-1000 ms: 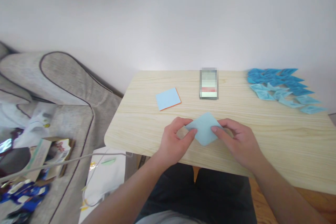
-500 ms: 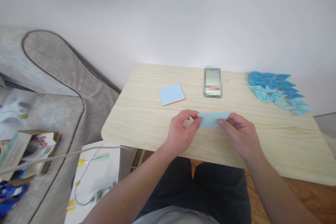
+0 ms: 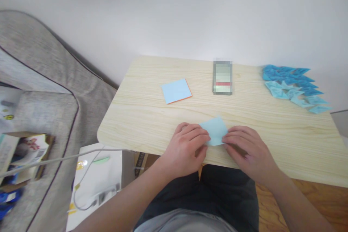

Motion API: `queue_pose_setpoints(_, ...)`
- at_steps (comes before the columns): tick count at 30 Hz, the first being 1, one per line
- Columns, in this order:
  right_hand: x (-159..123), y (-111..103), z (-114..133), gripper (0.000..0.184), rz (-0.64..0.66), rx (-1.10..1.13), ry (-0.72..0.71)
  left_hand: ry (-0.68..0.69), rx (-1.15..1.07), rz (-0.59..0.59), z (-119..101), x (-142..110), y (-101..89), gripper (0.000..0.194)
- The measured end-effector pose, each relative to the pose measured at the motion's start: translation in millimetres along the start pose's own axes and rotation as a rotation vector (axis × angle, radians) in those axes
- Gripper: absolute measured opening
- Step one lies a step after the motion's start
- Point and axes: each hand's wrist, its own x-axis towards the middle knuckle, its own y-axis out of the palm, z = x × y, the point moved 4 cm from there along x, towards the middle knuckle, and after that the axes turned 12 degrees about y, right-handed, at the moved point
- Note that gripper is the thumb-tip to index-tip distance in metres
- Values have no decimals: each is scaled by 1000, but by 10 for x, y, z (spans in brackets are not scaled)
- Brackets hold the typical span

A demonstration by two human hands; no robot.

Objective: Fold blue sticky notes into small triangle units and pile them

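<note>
A light blue paper sheet point(image 3: 215, 130) lies on the pale wooden table point(image 3: 141, 116) near its front edge, folded into a triangle pointing away from me. My left hand point(image 3: 186, 146) presses its left corner with fingers laid flat and close together. My right hand point(image 3: 246, 150) presses the right corner the same way. Both hands rest on the tabletop over the sheet's lower edge, which they hide.
A pad of blue square sheets point(image 3: 176, 90) lies farther back on the left. A phone point(image 3: 222, 77) lies behind the sheet. Several folded blue paper pieces point(image 3: 292, 86) are spread at the far right. A grey sofa point(image 3: 40, 90) and a cable point(image 3: 54, 159) are to the left.
The sheet was held up by both hands as a diamond, then as a thin strip. Now it lies folded on the table, both hands pressing it down nearer the front edge.
</note>
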Motion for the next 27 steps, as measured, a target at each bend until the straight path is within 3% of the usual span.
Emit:
queue_pose_setpoints(4, 119, -53, 27, 11, 94, -66, 18, -89, 33, -2, 71, -18, -63, 42)
queue_pose_setpoints(9, 365, -29, 69, 9, 158, -81, 56, -68, -3, 40, 96, -13, -65, 36)
queue_pose_setpoints(16, 548, 44, 50, 9, 121, -25, 151, -118, -15, -3, 139, -42, -64, 36)
queue_pose_setpoints(21, 582, 79, 40, 10, 131, -90, 135, -117, -5, -59, 150, -84, -54, 24)
queue_pose_setpoints(27, 632, 90, 42, 13, 169, -104, 125, -115, -24, -63, 147, -97, -74, 28)
